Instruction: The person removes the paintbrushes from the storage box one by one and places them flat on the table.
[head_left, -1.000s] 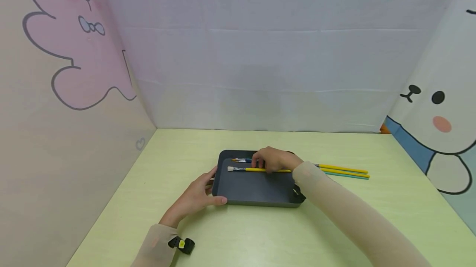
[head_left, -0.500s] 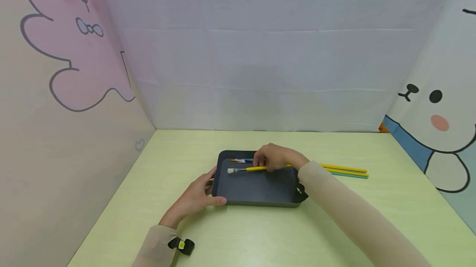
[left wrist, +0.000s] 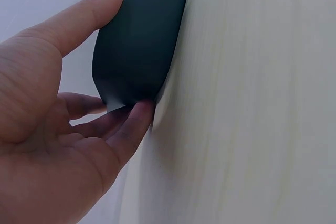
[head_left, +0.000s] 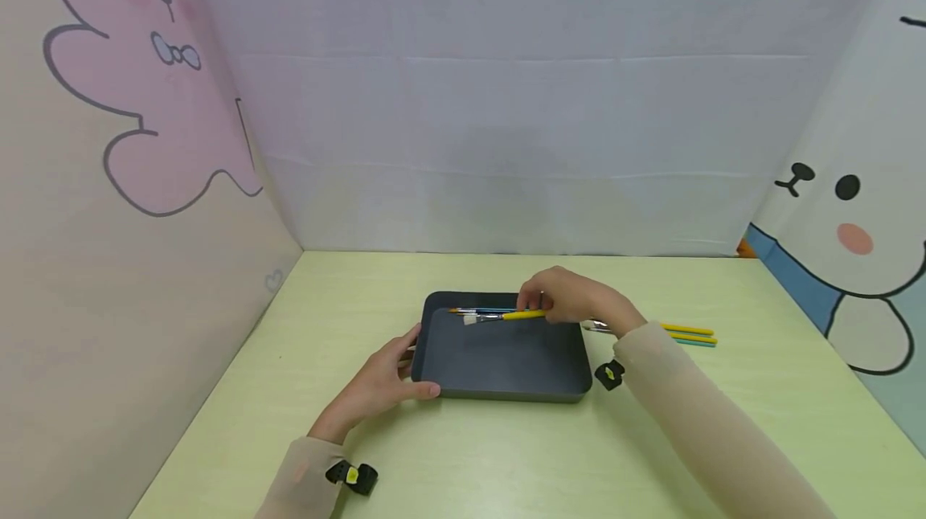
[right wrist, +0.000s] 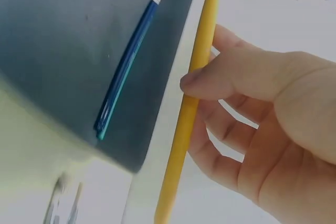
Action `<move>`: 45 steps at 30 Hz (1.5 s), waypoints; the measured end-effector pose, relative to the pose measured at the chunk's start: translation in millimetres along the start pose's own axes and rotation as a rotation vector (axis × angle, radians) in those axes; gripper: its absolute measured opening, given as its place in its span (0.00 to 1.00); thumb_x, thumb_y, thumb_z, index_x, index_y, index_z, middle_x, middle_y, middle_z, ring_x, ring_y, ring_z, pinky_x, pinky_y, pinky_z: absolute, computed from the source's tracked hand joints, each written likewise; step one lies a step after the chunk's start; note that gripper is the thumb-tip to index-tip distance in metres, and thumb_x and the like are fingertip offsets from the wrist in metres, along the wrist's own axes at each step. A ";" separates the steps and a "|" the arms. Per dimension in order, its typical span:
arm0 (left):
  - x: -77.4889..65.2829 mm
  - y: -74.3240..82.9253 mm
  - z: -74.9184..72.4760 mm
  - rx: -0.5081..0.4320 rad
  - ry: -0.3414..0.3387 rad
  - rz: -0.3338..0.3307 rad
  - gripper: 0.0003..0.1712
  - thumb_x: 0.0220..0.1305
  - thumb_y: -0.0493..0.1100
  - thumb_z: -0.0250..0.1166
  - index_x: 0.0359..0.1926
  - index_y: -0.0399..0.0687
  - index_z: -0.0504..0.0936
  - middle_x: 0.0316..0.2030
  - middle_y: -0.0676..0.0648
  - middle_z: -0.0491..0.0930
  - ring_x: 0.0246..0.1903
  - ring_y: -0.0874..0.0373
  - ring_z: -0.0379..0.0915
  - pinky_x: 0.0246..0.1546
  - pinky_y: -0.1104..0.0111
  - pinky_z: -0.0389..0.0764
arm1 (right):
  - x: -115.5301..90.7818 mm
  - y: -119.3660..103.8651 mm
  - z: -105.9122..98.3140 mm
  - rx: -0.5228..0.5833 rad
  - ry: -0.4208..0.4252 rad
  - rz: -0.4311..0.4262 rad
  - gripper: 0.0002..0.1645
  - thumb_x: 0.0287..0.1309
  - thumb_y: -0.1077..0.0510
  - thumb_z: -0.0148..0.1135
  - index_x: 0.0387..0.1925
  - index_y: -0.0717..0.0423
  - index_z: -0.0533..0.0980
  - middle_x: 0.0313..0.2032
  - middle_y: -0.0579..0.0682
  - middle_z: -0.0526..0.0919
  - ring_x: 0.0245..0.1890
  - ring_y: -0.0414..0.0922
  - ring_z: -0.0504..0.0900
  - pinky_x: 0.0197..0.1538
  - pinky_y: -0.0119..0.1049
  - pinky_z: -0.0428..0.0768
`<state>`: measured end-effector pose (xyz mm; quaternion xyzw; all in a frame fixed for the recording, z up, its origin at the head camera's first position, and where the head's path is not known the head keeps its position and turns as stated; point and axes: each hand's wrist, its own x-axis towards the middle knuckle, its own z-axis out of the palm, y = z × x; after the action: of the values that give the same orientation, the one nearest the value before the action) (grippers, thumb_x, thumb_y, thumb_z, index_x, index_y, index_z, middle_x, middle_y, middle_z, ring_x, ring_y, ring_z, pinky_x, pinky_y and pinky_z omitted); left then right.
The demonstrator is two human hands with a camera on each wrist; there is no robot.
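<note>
Yellow-handled paintbrush (head_left: pixel 524 315), pale bristles pointing left, held over far half of dark gray tray (head_left: pixel 506 374). Right hand (head_left: pixel 571 294): grip narrow, thumb and fingers pinching yellow handle. In tray, blue-handled paintbrush (right wrist: pixel 126 66) (orange tip) and teal-handled paintbrush (right wrist: pixel 118 95) lie side by side. Left hand (head_left: pixel 376 378): grip around tray's near left corner, thumb and fingers holding it. More paintbrushes (head_left: pixel 690 336), yellow- and teal-handled, lie right of tray on pale tabletop (head_left: pixel 463 463).
</note>
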<state>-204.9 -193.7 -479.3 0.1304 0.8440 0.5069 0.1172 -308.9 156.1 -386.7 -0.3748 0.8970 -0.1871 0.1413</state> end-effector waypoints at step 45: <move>1.8 -1.5 -3.9 -0.023 -0.025 0.022 0.68 0.57 0.51 0.84 0.86 0.49 0.50 0.79 0.38 0.62 0.73 0.39 0.68 0.72 0.49 0.75 | -124.2 50.7 -7.6 0.033 0.271 0.171 0.23 0.58 0.77 0.70 0.49 0.52 0.86 0.43 0.46 0.85 0.42 0.47 0.83 0.43 0.39 0.86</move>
<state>-208.1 -197.0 -479.0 0.1446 0.8351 0.5162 0.1235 -259.0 280.8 -388.2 -0.2662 0.9332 -0.2381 0.0405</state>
